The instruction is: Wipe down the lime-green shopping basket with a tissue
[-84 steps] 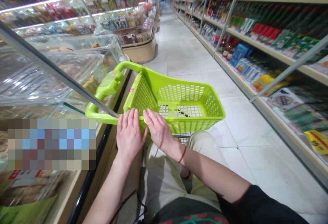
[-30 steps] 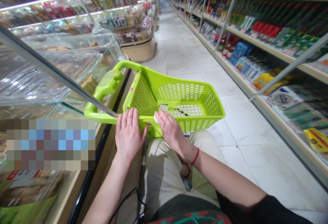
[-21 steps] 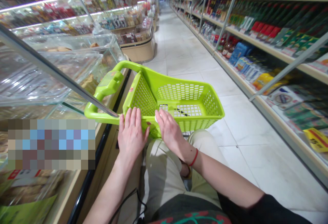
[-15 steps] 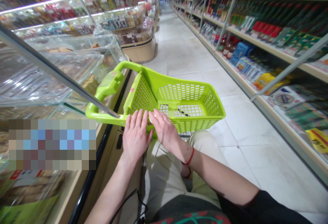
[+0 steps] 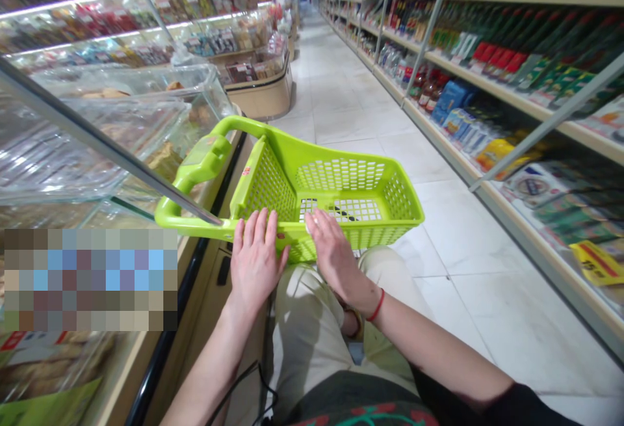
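A lime-green plastic shopping cart (image 5: pixel 336 146) stands sideways in front of my knees, its basket holding nothing I can see. My left hand (image 5: pixel 254 250) lies over the near rim, fingers hooked across the top edge and thumb on the outer side. Farther right on the same rim is my right hand (image 5: pixel 336 253), wearing a red string at the wrist. Its fingers are pressed together on a small white thing (image 5: pixel 309 222), perhaps a tissue, mostly hidden under them. The cart's handle (image 5: pixel 199 159) points left, away from both hands.
On the left, a glass-covered food counter (image 5: pixel 97 133) with a black rail (image 5: pixel 168 335) runs close by the cart handle. A slanting metal pole (image 5: pixel 112 146) crosses in front. Stocked shelves (image 5: pixel 536 104) line the right side. A tiled aisle (image 5: pixel 336 88) stretches ahead between displays.
My right hand has slid right along the rim with the small white thing, moving apart from my left hand. My left hand stays on the rim. The view has shifted slightly.
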The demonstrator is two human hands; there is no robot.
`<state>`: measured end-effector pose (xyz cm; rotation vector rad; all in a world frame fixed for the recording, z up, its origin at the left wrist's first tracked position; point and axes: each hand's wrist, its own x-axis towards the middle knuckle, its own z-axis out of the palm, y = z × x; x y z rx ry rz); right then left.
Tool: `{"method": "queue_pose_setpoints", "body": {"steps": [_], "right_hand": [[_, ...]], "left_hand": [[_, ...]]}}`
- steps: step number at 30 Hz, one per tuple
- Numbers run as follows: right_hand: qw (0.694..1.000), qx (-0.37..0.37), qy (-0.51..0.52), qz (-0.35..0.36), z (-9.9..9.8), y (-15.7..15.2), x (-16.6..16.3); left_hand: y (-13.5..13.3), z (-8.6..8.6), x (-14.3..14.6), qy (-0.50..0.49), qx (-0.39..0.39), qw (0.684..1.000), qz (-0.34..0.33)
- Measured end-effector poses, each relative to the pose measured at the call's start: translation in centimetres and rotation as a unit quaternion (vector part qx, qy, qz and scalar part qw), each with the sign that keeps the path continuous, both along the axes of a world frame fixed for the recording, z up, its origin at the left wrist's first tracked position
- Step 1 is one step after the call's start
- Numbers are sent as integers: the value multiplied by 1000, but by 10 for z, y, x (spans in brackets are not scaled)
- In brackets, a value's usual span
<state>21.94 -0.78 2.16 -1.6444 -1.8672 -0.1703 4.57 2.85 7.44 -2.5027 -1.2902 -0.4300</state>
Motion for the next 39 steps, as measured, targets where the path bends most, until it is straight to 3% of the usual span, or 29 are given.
{"method": "queue_pose_setpoints", "body": {"steps": [5,9,14,19,24,30,35,39], "right_hand": [[1000,10,-13,18,0,14,-12],[999,31,8,33,-13,1,12],[999,37,31,-12,-27,-16,39],[998,-12,41,-35,-13,-14,24],[999,-37,36,15,5,6,-9],[999,8,11,52,-5,10,0],[1000,5,15,2,-15,-11,32],[998,-14,25,-53,-15,-17,33]], "left_hand": [[1,-1,-1,16,16,1000,1],[1,-1,-1,16,22,1000,4],[0,-1,0,18,15,1000,10],[-1,0,1,21,21,1000,10],[0,-2,1,15,18,1000,9],[1,-2,0,21,28,999,9],[0,-3,1,16,28,999,11],[0,-3,0,9,23,1000,9]]}}
